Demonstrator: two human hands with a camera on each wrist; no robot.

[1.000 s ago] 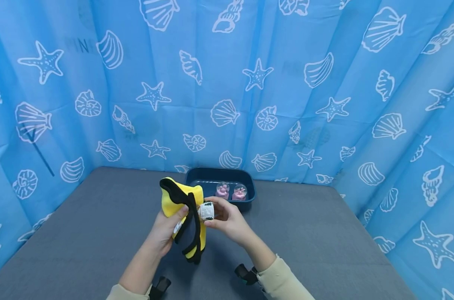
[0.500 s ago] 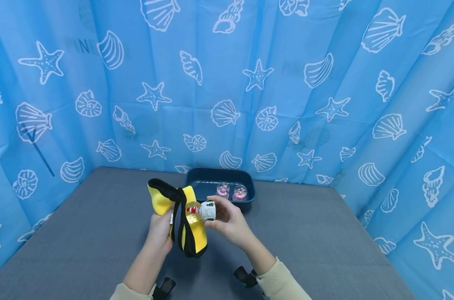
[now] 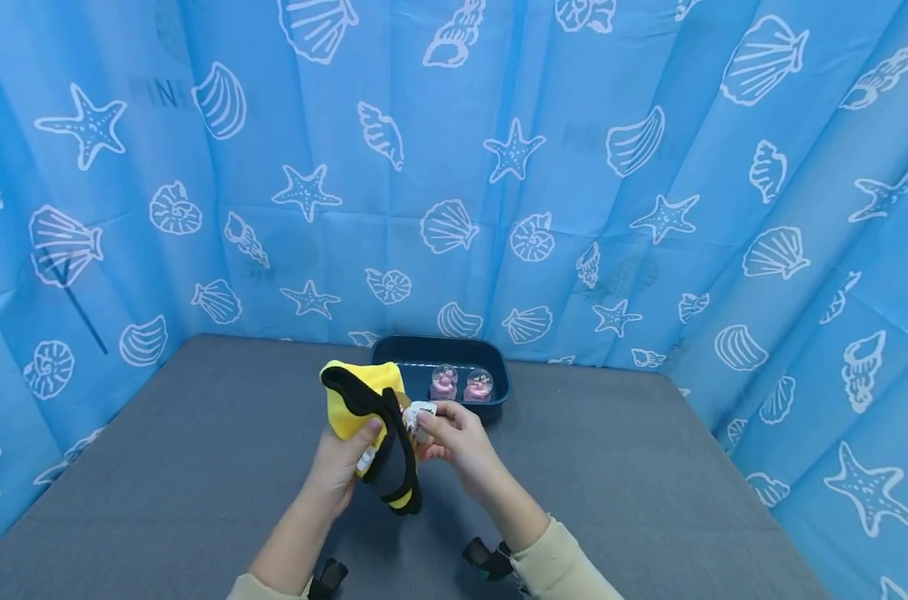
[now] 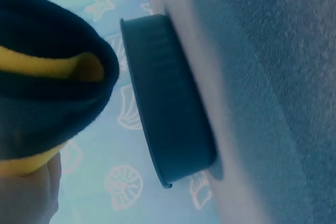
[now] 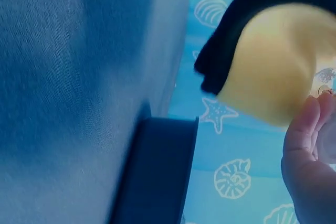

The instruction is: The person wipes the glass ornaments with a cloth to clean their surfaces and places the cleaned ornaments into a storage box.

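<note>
In the head view my left hand [image 3: 337, 467] grips a yellow cloth [image 3: 346, 421] with black edging and a white tag, thumb on its near side. My right hand [image 3: 464, 442] holds a small snow globe [image 3: 416, 417] by its white base, thumb on top. The globe's clear dome end lies against the cloth and is mostly hidden behind it. The left wrist view shows the folded black edge of the cloth [image 4: 52, 30] close up. In the right wrist view, my right fingers [image 5: 302, 135] are beside the cloth's blurred yellow side [image 5: 273, 66].
Behind the hands, a dark blue tray [image 3: 401, 346] stands on the grey table [image 3: 611, 467]. Two pink-based snow globes [image 3: 443, 383] sit inside it. A blue shell-patterned curtain [image 3: 454, 167] hangs around the table's back and sides.
Half a second ago the cloth was drawn left, baring the globe's dome. It has since turned back against the dome. My right thumb has moved onto the base, which is now tilted.
</note>
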